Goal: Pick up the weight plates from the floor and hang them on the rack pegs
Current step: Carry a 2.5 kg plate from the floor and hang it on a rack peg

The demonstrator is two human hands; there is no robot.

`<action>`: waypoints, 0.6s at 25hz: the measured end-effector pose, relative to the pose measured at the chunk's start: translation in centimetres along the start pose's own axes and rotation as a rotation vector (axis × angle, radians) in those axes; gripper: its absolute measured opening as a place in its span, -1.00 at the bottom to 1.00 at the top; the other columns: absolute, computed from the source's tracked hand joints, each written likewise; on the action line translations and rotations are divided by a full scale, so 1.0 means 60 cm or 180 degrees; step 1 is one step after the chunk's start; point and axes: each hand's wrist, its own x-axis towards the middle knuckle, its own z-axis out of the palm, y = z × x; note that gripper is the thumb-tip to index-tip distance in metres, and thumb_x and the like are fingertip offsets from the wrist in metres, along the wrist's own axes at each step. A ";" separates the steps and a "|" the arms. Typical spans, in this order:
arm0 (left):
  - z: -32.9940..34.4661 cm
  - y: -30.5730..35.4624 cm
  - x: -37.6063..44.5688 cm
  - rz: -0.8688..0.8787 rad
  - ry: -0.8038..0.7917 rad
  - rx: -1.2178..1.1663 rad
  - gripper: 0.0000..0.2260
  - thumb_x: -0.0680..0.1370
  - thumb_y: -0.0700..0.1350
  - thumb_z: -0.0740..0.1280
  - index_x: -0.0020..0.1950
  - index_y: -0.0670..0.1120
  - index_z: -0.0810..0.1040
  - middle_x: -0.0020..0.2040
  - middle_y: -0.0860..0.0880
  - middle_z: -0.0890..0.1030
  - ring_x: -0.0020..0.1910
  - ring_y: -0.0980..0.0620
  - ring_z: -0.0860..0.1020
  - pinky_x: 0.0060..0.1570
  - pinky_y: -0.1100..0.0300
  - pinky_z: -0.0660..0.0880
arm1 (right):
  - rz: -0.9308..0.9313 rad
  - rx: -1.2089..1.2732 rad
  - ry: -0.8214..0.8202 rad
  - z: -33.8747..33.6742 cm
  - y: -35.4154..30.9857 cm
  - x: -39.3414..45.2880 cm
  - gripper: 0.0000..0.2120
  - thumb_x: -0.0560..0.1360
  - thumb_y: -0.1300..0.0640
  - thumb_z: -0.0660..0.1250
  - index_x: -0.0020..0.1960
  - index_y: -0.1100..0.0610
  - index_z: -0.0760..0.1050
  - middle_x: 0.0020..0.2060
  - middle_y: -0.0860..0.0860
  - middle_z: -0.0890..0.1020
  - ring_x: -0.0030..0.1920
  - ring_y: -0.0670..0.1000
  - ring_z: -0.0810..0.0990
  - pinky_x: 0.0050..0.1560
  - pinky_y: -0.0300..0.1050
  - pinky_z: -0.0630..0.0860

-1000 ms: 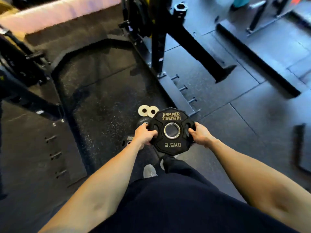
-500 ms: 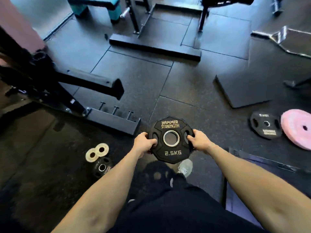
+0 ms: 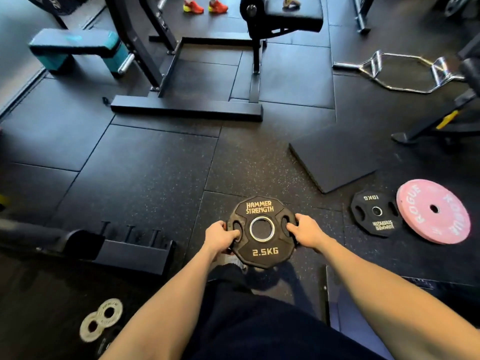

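I hold a black 2.5 kg weight plate (image 3: 261, 252) flat in front of me, above the floor. My left hand (image 3: 219, 237) grips its left grip slot and my right hand (image 3: 306, 232) grips its right one, fingers curled through the holes. A black 10 kg plate (image 3: 374, 213) and a pink plate (image 3: 433, 211) lie flat on the floor to the right. Two small pale plates (image 3: 100, 319) lie on the floor at the lower left. A low black rack base with short pegs (image 3: 135, 236) sits to the left.
A black machine frame (image 3: 187, 110) and a padded bench (image 3: 283, 15) stand ahead. A teal bench (image 3: 75, 46) is at the far left, a chrome hex bar (image 3: 405, 71) at the far right. A loose black mat (image 3: 335, 157) lies ahead right. Someone's orange shoes (image 3: 205, 6) show at the top.
My view has swung right, away from the rack; the pegs and small plates slid to the lower left and the 10 kg and pink plates came into view. Both hands still hold the plate.
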 end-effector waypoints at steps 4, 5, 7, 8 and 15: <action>0.003 0.111 0.145 -0.0006 0.0031 -0.0002 -0.84 0.41 -0.19 0.44 -0.11 -0.18 0.50 -0.11 -0.17 0.62 -0.27 -0.04 0.61 -0.48 0.11 0.59 | 0.0013 -0.0004 0.0005 -0.070 -0.044 0.151 -0.91 0.53 0.14 0.24 -0.11 0.15 0.44 -0.10 0.13 0.62 -0.08 0.16 0.59 -0.08 -0.03 0.48; -0.002 0.142 0.182 0.0021 0.0026 0.0026 -0.84 0.40 -0.20 0.44 -0.11 -0.19 0.50 -0.11 -0.18 0.62 -0.27 -0.06 0.61 -0.46 0.09 0.60 | -0.0006 -0.0045 0.0000 -0.088 -0.058 0.189 -0.90 0.53 0.13 0.23 -0.12 0.16 0.43 -0.11 0.14 0.61 -0.11 0.14 0.58 -0.12 -0.08 0.44; -0.017 0.213 0.255 0.0053 -0.0006 0.0108 -0.84 0.40 -0.20 0.43 -0.12 -0.19 0.49 -0.12 -0.18 0.62 -0.31 -0.06 0.60 -0.47 0.11 0.59 | 0.0043 -0.0012 0.0012 -0.131 -0.092 0.265 -0.88 0.53 0.12 0.23 -0.14 0.16 0.41 -0.13 0.13 0.59 -0.15 0.11 0.55 -0.18 -0.12 0.42; -0.023 0.250 0.291 0.0070 -0.0024 0.0136 -0.84 0.40 -0.19 0.43 -0.10 -0.19 0.50 -0.11 -0.19 0.62 -0.31 -0.07 0.60 -0.46 0.10 0.59 | 0.0084 0.0002 0.0013 -0.155 -0.109 0.303 -0.88 0.54 0.12 0.23 -0.14 0.15 0.42 -0.12 0.12 0.58 -0.15 0.09 0.55 -0.21 -0.15 0.42; -0.061 0.482 0.488 -0.0014 0.0114 0.0045 -0.82 0.37 -0.23 0.43 -0.18 -0.15 0.43 -0.24 -0.15 0.58 -0.50 0.00 0.56 -0.63 0.17 0.50 | -0.0014 0.0061 0.0072 -0.314 -0.225 0.560 -0.79 0.54 0.10 0.26 0.10 0.19 0.52 0.03 0.16 0.63 0.07 0.15 0.57 0.00 -0.07 0.44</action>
